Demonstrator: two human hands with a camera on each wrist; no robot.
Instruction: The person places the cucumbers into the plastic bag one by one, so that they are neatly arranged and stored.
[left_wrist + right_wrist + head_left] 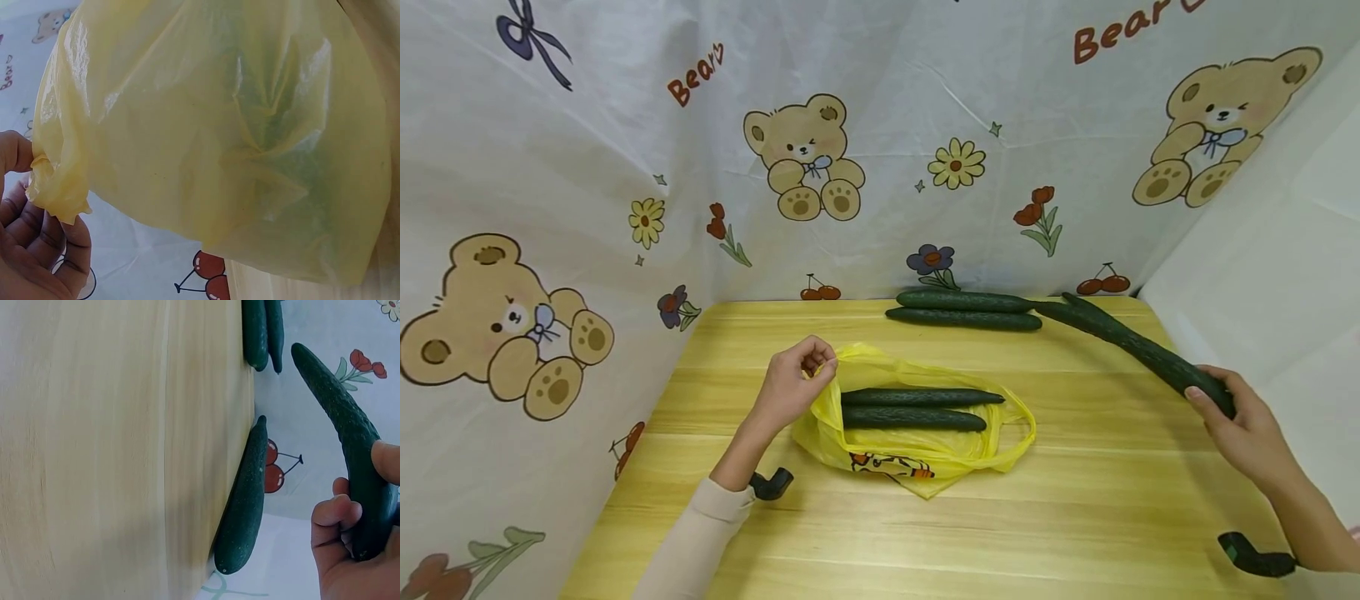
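My left hand (793, 383) pinches the rim of a yellow plastic bag (820, 446); the left wrist view shows the gathered plastic (59, 187) between thumb and fingers. Two dark green cucumbers (925, 397) (913, 418) lie side by side inside the bag's opening, their left ends hidden. At the right, my right hand (1255, 429) grips one end of a raised cucumber (1165, 362), thumb on one side and fingers curled round the other. In the right wrist view, that cucumber (344, 425) is off the table, and another cucumber (244, 506) lies on the table beyond it.
Two more cucumbers (966, 300) (962, 318) lie along the back edge of the wooden table (1000, 542). A cloth printed with bears and flowers (887, 75) hangs behind and to the left. A plain white surface (1285, 275) stands at the right.
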